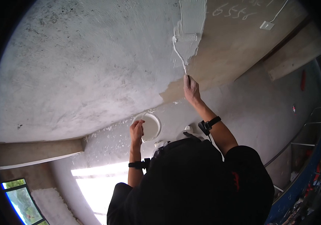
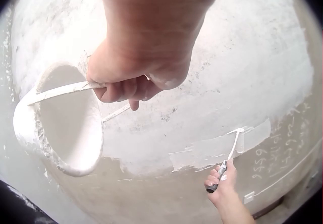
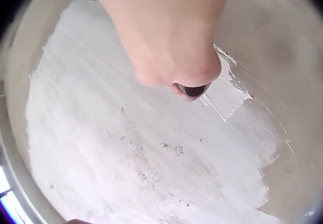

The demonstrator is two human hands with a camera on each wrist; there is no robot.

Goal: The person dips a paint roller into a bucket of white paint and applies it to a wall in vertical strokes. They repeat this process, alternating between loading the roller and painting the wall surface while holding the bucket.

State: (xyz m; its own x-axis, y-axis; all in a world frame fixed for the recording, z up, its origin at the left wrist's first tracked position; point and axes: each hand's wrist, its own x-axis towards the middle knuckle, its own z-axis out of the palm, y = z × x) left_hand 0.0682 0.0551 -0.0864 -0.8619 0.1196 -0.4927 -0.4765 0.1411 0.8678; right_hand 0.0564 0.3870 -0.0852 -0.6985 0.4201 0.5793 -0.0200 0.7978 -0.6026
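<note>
My right hand [image 1: 191, 89] grips the dark handle [image 2: 212, 187] of a paint roller [image 1: 186, 37], whose white-coated head lies against the wall on a strip of wet white paint [image 1: 193, 17]. The right wrist view shows only the handle's dark end [image 3: 195, 91] poking from the fist; the roller head is hidden there. Lower and to the left, my left hand [image 1: 137, 131] has its fingers curled round the paint-smeared handle [image 2: 65, 91] of a white bucket [image 2: 25, 128]. Pale paint shows inside the bucket, and its rim [image 1: 159, 127] is thickly coated.
Left of the roller the wall [image 1: 85, 67] is whitish; to the right it is bare brown plaster [image 1: 220, 48] with chalk numbers [image 1: 233, 13]. A switch plate [image 1: 267, 25] with a cable is at upper right. White splashes dot the floor [image 1: 250, 101]. A blue-edged platform [image 1: 291, 197] stands at far right.
</note>
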